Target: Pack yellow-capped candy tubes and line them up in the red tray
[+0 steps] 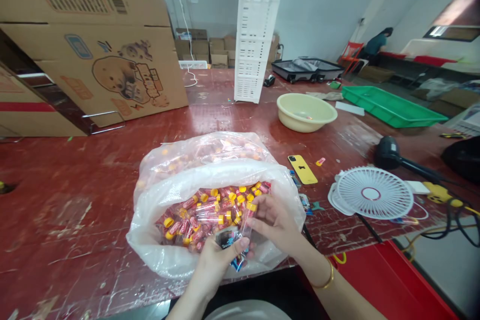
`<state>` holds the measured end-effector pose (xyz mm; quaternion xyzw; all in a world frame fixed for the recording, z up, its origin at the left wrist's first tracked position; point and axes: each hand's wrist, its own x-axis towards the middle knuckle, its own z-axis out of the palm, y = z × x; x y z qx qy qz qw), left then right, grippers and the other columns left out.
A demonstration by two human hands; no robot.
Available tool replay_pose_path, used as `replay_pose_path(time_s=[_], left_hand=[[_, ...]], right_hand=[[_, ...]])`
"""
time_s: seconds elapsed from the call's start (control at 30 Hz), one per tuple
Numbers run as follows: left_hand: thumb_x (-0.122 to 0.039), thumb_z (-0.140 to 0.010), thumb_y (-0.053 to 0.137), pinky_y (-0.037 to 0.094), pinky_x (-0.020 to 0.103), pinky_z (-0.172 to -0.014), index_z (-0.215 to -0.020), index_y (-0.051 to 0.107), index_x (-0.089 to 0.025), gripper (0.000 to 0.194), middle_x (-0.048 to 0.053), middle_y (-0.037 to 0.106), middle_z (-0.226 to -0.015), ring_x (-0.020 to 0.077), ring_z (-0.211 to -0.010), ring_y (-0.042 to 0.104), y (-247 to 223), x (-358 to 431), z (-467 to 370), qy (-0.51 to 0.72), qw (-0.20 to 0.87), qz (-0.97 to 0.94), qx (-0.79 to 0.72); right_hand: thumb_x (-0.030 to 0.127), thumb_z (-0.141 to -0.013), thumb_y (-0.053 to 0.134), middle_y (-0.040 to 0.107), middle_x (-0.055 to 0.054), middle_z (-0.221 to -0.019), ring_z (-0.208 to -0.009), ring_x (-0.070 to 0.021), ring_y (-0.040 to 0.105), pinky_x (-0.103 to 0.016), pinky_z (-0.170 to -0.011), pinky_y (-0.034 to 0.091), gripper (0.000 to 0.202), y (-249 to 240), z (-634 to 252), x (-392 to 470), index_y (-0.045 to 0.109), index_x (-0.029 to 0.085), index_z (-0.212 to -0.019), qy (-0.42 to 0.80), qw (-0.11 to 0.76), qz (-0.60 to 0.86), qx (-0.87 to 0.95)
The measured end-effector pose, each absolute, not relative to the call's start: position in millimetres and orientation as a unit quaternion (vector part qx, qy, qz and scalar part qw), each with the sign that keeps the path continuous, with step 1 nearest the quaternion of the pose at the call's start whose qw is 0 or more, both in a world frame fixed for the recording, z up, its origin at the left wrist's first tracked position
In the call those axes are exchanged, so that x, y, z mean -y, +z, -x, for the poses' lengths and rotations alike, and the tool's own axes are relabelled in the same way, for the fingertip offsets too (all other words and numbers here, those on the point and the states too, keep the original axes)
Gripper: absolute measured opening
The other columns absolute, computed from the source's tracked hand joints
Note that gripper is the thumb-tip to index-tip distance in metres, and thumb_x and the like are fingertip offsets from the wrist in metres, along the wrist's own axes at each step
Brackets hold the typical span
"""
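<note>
A white plastic sack [150,255] lies open on the table, filled with small pink-and-clear tubes with yellow caps [210,207]. Over its mouth, my left hand [215,262] is closed, thumb on top, on a small shiny packet [228,240] with dark and blue print. My right hand [275,222] pinches a clear tube with a yellow cap [250,207], its fingers at the cap end. The tube's lower end meets the packet near my left thumb. Whether the two are joined cannot be made out.
Right of the sack are a yellow phone [303,170], a white fan [375,194] and a black hair dryer [388,152]. Farther back stand a cream basin [307,115], a green tray [390,110] and white stacked baskets [255,45]. A cardboard box [112,75] rises at left.
</note>
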<state>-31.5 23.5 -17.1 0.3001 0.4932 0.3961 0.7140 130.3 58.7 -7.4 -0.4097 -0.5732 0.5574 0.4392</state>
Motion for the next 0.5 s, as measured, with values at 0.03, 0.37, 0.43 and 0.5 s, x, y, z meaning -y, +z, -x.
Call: replay_pose_path(time_s=[0.03, 0.37, 0.43, 0.5], left_hand=[[-0.038, -0.063, 0.080, 0.049, 0.025, -0.052, -0.075, 0.070, -0.012, 0.030, 0.006, 0.072, -0.067, 0.0174, -0.059, 0.064, -17, -22, 30, 0.397, 0.729, -0.276, -0.485], [-0.034, -0.071, 0.075, 0.054, 0.027, -0.057, -0.086, 0.071, -0.010, 0.029, 0.008, 0.073, -0.068, 0.0182, -0.061, 0.067, -5, -32, 8, 0.376, 0.802, -0.119, -0.449], [-0.035, -0.070, 0.075, 0.054, 0.028, -0.057, -0.086, 0.071, -0.011, 0.029, 0.008, 0.073, -0.068, 0.0187, -0.062, 0.067, -4, -35, 6, 0.375, 0.800, -0.128, -0.451], [-0.039, -0.070, 0.075, 0.054, 0.028, -0.058, -0.084, 0.071, -0.010, 0.032, 0.009, 0.073, -0.070, 0.0194, -0.062, 0.067, -4, -35, 6, 0.377, 0.803, -0.154, -0.436]], right_hand=[[0.035, -0.080, 0.065, 0.060, 0.000, -0.082, -0.076, -0.0153, 0.062, -0.032, -0.074, 0.052, 0.026, -11, -130, -58, 0.047, 0.023, -0.094, 0.595, 0.442, 0.404, 0.536], [0.022, -0.052, 0.086, 0.051, -0.009, -0.116, -0.101, -0.0239, 0.058, -0.035, -0.073, 0.055, 0.089, -30, -121, -13, 0.031, 0.028, -0.121, 0.597, 0.412, 0.407, 0.555], [0.019, -0.051, 0.086, 0.049, -0.010, -0.118, -0.102, -0.0245, 0.057, -0.036, -0.073, 0.056, 0.089, -35, -117, -9, 0.031, 0.028, -0.121, 0.562, 0.417, 0.453, 0.552], [0.016, -0.056, 0.082, 0.050, -0.008, -0.112, -0.095, -0.0220, 0.060, -0.033, -0.068, 0.057, 0.079, -39, -114, -10, 0.033, 0.028, -0.117, 0.546, 0.436, 0.479, 0.532]])
